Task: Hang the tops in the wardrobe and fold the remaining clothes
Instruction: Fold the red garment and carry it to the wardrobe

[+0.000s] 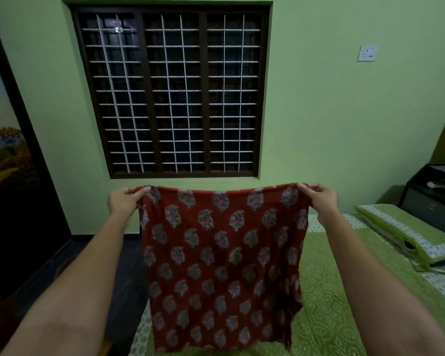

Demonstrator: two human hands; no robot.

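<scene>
Single head-worn view, wide-angle, edges bowed. Looks forward, slightly down, facing green wall with barred window (170, 92). Both forearms reach in from bottom corners, close to lens. Bed (326, 291) lower right, near. No second view, nothing shared.

Both our arms extended forward, raised level. Our left hand (123, 200) and right hand (321, 199) are well apart, fingers curled, each pinching a top corner of the red cloth (221, 265).
</scene>
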